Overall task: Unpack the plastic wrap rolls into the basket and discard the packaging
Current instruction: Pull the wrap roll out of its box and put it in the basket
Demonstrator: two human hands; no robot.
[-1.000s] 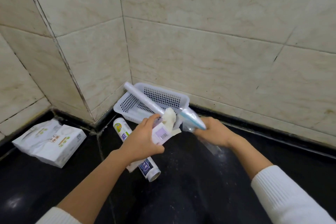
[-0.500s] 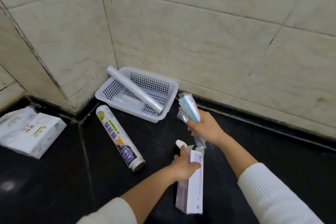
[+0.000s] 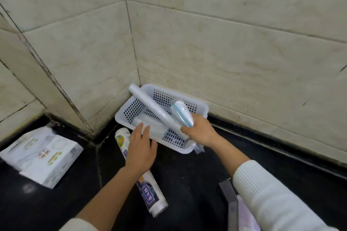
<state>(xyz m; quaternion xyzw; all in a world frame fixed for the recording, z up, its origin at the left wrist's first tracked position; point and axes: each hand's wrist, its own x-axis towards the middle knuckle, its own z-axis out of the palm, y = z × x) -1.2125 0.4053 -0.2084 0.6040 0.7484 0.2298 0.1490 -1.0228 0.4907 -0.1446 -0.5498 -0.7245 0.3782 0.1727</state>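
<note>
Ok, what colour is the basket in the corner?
White, with perforated sides; the head view shows the basket against the tiled wall.

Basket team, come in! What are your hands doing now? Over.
Right hand grips blue-striped roll over white basket. Left hand open, empty, at basket's near rim. Long roll lies slanted across basket. Labelled roll on floor outside.

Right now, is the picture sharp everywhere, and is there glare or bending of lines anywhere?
Head view: the tile joints bow, a wide-angle effect; the counter shows a pale glare patch at lower left; the tissue packs look smeared by motion; the basket and both hands, left and right, are fairly sharp; the printing on the wrapped roll is not readable.
</note>
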